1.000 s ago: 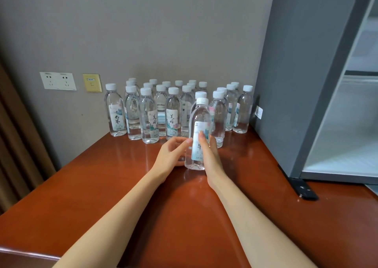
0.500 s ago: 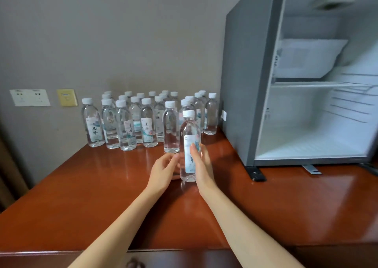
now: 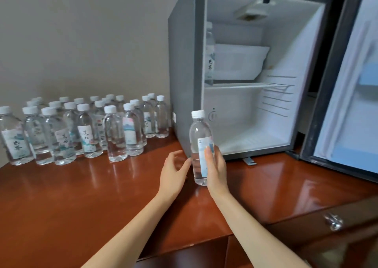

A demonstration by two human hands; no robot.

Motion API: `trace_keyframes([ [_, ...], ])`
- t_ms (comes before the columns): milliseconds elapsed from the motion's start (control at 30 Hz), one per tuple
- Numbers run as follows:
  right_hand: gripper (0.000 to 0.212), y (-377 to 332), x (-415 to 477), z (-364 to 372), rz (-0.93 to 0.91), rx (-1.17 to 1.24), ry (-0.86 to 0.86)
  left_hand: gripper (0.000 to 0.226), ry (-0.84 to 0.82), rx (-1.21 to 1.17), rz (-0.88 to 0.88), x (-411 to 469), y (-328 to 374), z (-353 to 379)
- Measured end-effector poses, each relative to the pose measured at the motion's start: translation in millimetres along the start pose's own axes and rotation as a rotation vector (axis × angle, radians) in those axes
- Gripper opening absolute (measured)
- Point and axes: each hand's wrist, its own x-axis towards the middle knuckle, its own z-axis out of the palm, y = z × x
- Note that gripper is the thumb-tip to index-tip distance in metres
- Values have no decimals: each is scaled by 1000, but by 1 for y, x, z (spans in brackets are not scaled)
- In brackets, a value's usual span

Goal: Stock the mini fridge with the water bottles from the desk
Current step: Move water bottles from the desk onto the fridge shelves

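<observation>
My right hand grips a clear water bottle with a white cap, holding it upright just above the desk in front of the mini fridge's left front corner. My left hand hovers beside the bottle with relaxed fingers, its fingertips near the bottle's lower part. Several more water bottles stand grouped on the desk at the back left. The mini fridge stands open, its lower compartment bare. One bottle stands on the upper shelf at the left.
The fridge door is swung open to the right. The red-brown desk has a drawer with a metal knob at lower right. A wire shelf divides the fridge interior.
My right hand has carried the bottle to the right, toward the fridge opening. My left hand has drawn a little off the bottle. The view has turned right, showing the fridge interior.
</observation>
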Motion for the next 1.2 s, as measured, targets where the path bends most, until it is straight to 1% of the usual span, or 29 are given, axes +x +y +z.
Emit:
trace_keyframes([
  [67,29,-23,-7,-17,-16,50,81,49,92,84,80,1,7,17],
  [100,21,-28,-7,-27,-36,80,108,59,112,102,103,3,11,24],
  [167,11,-43,-6,-37,-51,118,150,78,96,99,95,8,16,38],
  [200,11,-47,-4,-40,-58,138,158,86,84,91,84,10,17,44],
  [300,25,-47,6,-43,-78,173,211,97,91,74,69,20,18,65],
  [433,42,-34,25,-45,-100,131,232,90,224,-7,46,37,12,80],
  [500,44,-31,33,-45,-114,109,227,89,253,-61,34,45,5,82],
  [633,31,-29,40,-42,-100,106,209,87,233,-71,35,48,-1,82],
  [733,20,-33,39,-44,-44,144,182,86,222,-59,50,48,-1,83],
  [767,23,-34,38,-45,-27,145,166,86,217,-61,54,48,-1,83],
  [833,47,-36,35,-44,-7,101,132,86,207,-70,58,47,0,82],
  [867,55,-36,35,-43,6,82,123,86,202,-75,58,46,0,82],
  [967,61,-33,33,-40,17,55,150,86,197,-81,51,45,2,81],
  [1100,62,-51,33,-39,-128,102,223,86,197,-75,44,44,5,80],
  [1200,47,-83,45,-39,-244,142,219,85,200,-76,40,43,5,80],
])
